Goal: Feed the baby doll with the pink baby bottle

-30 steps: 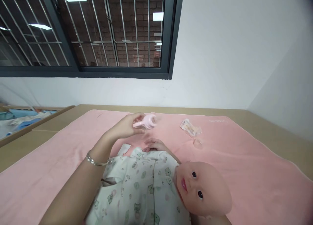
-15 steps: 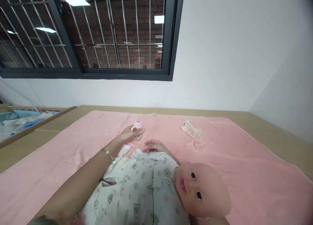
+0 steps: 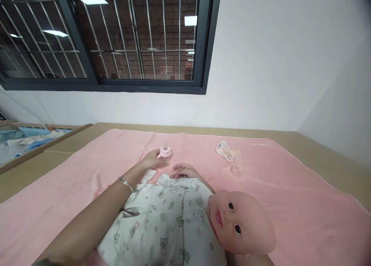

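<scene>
My left hand point(image 3: 153, 159), with a silver bracelet on its wrist, is closed round a small clear baby bottle point(image 3: 166, 162) that has a pink collar, pink handles and a clear teat. The bottle is close to the pink sheet; whether it touches is unclear. A bald baby doll point(image 3: 242, 223) in a white printed outfit lies across the front, face up, its head to the right. My right arm passes under the doll's neck, and my right hand point(image 3: 185, 170) curls round its far side. A small white piece point(image 3: 148, 176) lies below my left wrist.
A pink sheet point(image 3: 295, 204) covers the wooden-edged table top. On it, right of centre, lie a crumpled clear wrapper point(image 3: 227, 152) and a clear dome-shaped cap point(image 3: 235, 171). A wooden bin point(image 3: 84, 129) with blue and white cloths is at the left. A barred window point(image 3: 150, 86) is behind.
The bottle has tipped so its teat end leans towards me, and my left hand now wraps more of its body. The doll and my right hand stay nearly as they were.
</scene>
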The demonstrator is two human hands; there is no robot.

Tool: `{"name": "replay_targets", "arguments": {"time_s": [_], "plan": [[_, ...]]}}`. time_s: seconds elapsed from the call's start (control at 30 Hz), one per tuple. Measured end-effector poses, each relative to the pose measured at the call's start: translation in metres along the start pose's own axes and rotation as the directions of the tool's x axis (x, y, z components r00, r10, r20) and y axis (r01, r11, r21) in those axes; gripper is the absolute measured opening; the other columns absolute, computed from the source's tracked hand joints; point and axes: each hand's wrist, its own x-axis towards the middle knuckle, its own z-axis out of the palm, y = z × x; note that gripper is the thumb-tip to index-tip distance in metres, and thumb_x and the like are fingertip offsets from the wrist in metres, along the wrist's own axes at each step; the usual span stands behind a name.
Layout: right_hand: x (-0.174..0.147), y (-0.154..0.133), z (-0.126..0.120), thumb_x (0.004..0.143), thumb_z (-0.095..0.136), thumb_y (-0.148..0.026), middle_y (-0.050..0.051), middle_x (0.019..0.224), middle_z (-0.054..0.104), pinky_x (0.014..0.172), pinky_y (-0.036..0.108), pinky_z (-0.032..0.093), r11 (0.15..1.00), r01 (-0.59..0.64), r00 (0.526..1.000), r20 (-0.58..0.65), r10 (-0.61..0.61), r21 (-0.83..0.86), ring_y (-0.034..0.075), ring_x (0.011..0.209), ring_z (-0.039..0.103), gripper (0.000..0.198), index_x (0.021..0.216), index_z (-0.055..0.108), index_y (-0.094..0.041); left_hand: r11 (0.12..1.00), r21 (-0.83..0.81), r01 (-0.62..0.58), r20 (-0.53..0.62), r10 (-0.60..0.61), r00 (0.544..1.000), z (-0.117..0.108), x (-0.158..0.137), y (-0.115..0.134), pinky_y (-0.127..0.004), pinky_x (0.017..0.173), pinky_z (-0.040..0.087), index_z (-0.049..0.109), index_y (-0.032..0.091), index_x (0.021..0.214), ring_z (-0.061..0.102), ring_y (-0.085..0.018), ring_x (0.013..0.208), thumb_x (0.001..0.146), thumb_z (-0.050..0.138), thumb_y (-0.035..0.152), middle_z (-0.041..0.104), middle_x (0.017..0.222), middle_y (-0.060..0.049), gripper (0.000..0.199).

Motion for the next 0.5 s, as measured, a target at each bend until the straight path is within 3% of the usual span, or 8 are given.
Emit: {"name": "replay_targets", "arguments": {"time_s": [0.07,0.13,0.17,0.2,0.27,0.33,0.47,0.5], "plan": [[-0.001,-0.001,-0.001,0.053,0.056,-0.054,0.001,0.065,0.065,0.092,0.029,0.047,0.999,-0.047,0.993,0.108,0.047,-0.003,0.023,0.1,0.064,0.047,0.088,0.068,-0.025,0.999,0.033,0.016,0.007,-0.016,1.0,-0.002,-0.003,-0.001,-0.042,0.083,0.054,0.057,0.014,0.117,0.061,-0.025,0.1,0.091,0.06,0.032,0.059,0.117,-0.008,0.032],[-0.005,-0.006,-0.004,0.048,0.064,-0.043,0.002,0.062,0.065,0.083,0.032,0.052,0.972,-0.205,0.889,0.393,0.236,-0.119,0.025,0.086,0.067,0.041,0.085,0.068,-0.024,0.997,0.068,0.038,0.01,-0.039,0.999,-0.004,-0.005,-0.002,-0.042,0.082,0.054,0.057,0.014,0.117,0.061,-0.024,0.099,0.091,0.059,0.032,0.059,0.117,-0.008,0.032],[-0.007,-0.01,-0.006,0.046,0.066,-0.036,0.004,0.063,0.065,0.076,0.034,0.054,0.913,-0.321,0.76,0.507,0.406,-0.25,0.027,0.079,0.068,0.04,0.084,0.069,-0.024,0.995,0.089,0.052,0.009,-0.053,0.999,-0.005,-0.005,-0.003,-0.041,0.082,0.055,0.057,0.014,0.117,0.062,-0.024,0.098,0.091,0.059,0.032,0.06,0.116,-0.008,0.032],[-0.01,-0.014,-0.008,0.044,0.067,-0.029,0.005,0.065,0.066,0.067,0.035,0.055,0.802,-0.419,0.581,0.553,0.597,-0.426,0.028,0.072,0.067,0.041,0.084,0.07,-0.023,0.991,0.113,0.069,0.004,-0.07,0.998,-0.006,-0.006,-0.004,-0.041,0.081,0.055,0.057,0.014,0.117,0.062,-0.023,0.097,0.091,0.059,0.032,0.06,0.115,-0.008,0.031],[-0.015,-0.024,-0.012,0.04,0.064,-0.02,0.009,0.067,0.066,0.048,0.037,0.051,0.507,-0.489,0.253,0.44,0.861,-0.71,0.029,0.056,0.062,0.042,0.082,0.07,-0.022,0.978,0.177,0.109,-0.019,-0.108,0.994,-0.01,-0.008,-0.005,-0.04,0.08,0.055,0.057,0.014,0.116,0.062,-0.022,0.096,0.091,0.059,0.032,0.06,0.114,-0.008,0.031],[-0.017,-0.033,-0.014,0.038,0.059,-0.017,0.009,0.064,0.063,0.039,0.04,0.046,0.332,-0.43,0.097,0.323,0.941,-0.839,0.029,0.046,0.057,0.034,0.071,0.067,-0.021,0.953,0.261,0.152,-0.05,-0.144,0.988,-0.014,-0.012,-0.006,-0.041,0.081,0.054,0.058,0.014,0.115,0.062,-0.022,0.096,0.091,0.059,0.033,0.061,0.113,-0.008,0.031],[-0.013,-0.036,-0.015,0.043,0.055,-0.022,0.01,0.066,0.063,0.05,0.041,0.053,0.461,-0.111,-0.005,0.464,0.886,-0.881,0.029,0.056,0.062,0.014,0.055,0.063,-0.02,0.88,0.431,0.201,-0.028,-0.21,0.977,-0.021,-0.029,-0.008,-0.043,0.084,0.053,0.058,0.014,0.114,0.061,-0.024,0.098,0.091,0.059,0.035,0.06,0.114,-0.008,0.032],[-0.011,-0.034,-0.014,0.046,0.056,-0.024,0.01,0.069,0.065,0.053,0.039,0.054,0.571,-0.064,0.04,0.569,0.821,-0.819,0.028,0.059,0.064,0.013,0.056,0.064,-0.02,0.864,0.463,0.2,0.003,-0.227,0.974,-0.021,-0.034,-0.008,-0.043,0.084,0.053,0.058,0.014,0.114,0.061,-0.023,0.098,0.091,0.059,0.035,0.061,0.113,-0.008,0.031]]}}
